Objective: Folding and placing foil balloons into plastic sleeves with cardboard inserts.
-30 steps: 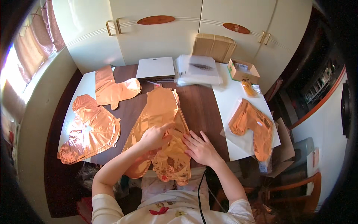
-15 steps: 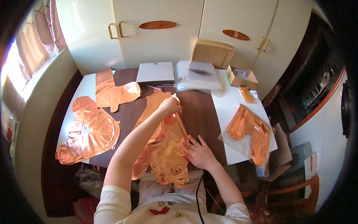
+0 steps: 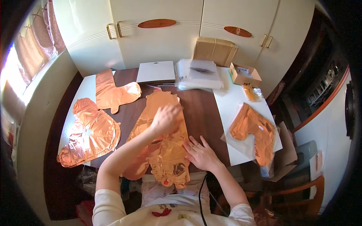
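A flat, uninflated rose-gold foil balloon (image 3: pixel 166 147) lies lengthwise on the dark wooden table (image 3: pixel 203 113), its near end hanging over the table's front edge. My left hand (image 3: pixel 165 119) rests palm down on the balloon's middle, fingers loosely curled, blurred by motion. My right hand (image 3: pixel 201 153) lies flat with fingers spread, pressing the balloon's right edge against the table near the front.
Two more foil balloons (image 3: pixel 90 132) (image 3: pixel 113 94) lie at the left, another (image 3: pixel 254 133) on white paper at the right. A white box (image 3: pixel 156 72), a stack of clear packets (image 3: pixel 198 74) and cardboard boxes (image 3: pixel 245 74) stand at the back before white cupboards.
My left hand reached to the balloon's far end, then drew back toward the middle. My right hand stayed pressing the near right edge.
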The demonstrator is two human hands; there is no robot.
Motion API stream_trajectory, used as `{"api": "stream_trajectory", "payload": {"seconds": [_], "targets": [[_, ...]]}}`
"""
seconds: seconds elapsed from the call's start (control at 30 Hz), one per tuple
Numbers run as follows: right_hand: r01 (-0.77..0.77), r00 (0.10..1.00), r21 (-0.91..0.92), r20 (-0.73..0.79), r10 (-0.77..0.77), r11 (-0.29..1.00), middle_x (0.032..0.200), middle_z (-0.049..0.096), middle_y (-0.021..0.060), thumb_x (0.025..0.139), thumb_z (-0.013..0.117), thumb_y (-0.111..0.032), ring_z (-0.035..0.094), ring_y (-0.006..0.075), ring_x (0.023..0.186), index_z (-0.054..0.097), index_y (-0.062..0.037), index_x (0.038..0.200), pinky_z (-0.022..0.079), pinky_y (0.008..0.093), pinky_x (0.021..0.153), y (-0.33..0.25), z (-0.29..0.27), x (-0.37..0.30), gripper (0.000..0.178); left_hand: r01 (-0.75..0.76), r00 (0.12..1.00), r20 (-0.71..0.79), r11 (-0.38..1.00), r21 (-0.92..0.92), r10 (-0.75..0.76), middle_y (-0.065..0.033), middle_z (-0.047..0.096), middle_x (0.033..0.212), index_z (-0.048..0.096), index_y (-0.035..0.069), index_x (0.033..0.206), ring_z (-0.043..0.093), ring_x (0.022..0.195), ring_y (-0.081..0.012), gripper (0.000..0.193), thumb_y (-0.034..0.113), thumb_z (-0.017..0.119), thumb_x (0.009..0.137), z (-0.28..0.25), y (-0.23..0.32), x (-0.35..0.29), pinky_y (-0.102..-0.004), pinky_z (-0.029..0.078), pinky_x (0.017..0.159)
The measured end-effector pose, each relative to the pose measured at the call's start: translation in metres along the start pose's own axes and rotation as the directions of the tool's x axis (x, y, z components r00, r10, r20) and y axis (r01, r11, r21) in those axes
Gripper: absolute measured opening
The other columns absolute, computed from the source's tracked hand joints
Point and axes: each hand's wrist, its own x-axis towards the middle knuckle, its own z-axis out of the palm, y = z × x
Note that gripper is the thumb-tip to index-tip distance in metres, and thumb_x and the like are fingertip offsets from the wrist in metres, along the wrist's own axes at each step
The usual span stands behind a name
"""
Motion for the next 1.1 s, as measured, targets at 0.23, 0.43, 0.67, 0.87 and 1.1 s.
{"api": "stream_trajectory", "payload": {"seconds": [0.23,0.43,0.67,0.87,1.1], "targets": [[-0.018,0.986,0.261,-0.157,0.061,0.965,0.137,0.043,0.0137,0.093,0.046,-0.028,0.040,0.0257,0.128,0.045,-0.0021,0.130,0.028,0.0456,0.106,0.003,-0.007,0.006,0.045,-0.287,0.929,0.246,0.958,0.001,0.278,-0.0110,0.037,0.142,0.037,0.009,0.137,0.029,0.133,-0.0299,0.065,0.050,0.046,0.088,-0.005,0.012,-0.052,-0.0517,0.019,0.108],[-0.085,0.974,0.303,-0.173,0.143,0.949,0.134,0.046,0.0134,0.093,0.047,-0.024,0.043,0.0271,0.125,0.045,-0.0039,0.130,0.031,0.0452,0.104,0.015,-0.005,0.005,0.043,-0.334,0.923,0.221,0.941,0.057,0.314,-0.0085,0.039,0.140,0.040,0.018,0.136,0.032,0.132,-0.0307,0.063,0.051,0.051,0.084,-0.004,0.001,-0.060,-0.0589,0.021,0.104],[-0.084,0.985,0.226,-0.128,0.115,0.971,0.135,0.047,0.0064,0.092,0.048,-0.024,0.041,0.0262,0.127,0.047,-0.0117,0.131,0.029,0.0458,0.105,0.013,-0.004,0.005,0.040,-0.329,0.922,0.224,0.944,0.028,0.315,-0.0072,0.039,0.141,0.041,0.020,0.136,0.030,0.133,-0.0298,0.061,0.049,0.053,0.084,-0.006,-0.007,-0.062,-0.0588,0.022,0.104],[-0.025,0.990,0.140,-0.137,0.044,0.990,0.132,0.050,0.0039,0.090,0.052,-0.023,0.042,0.0253,0.126,0.054,-0.0140,0.124,0.030,0.0455,0.104,0.012,-0.002,0.005,0.035,-0.336,0.918,0.235,0.941,0.031,0.320,-0.0062,0.039,0.141,0.043,0.020,0.134,0.030,0.133,-0.0282,0.055,0.045,0.052,0.086,-0.005,-0.013,-0.063,-0.0581,0.022,0.104],[0.048,0.984,0.149,-0.180,-0.021,0.988,0.122,0.058,0.0029,0.086,0.056,-0.019,0.046,0.0234,0.122,0.063,-0.0127,0.111,0.034,0.0434,0.100,0.008,-0.008,0.006,0.026,-0.304,0.926,0.224,0.952,-0.032,0.303,-0.0077,0.038,0.140,0.043,0.016,0.133,0.029,0.134,-0.0269,0.057,0.045,0.053,0.085,-0.003,-0.012,-0.066,-0.0593,0.022,0.104]]}}
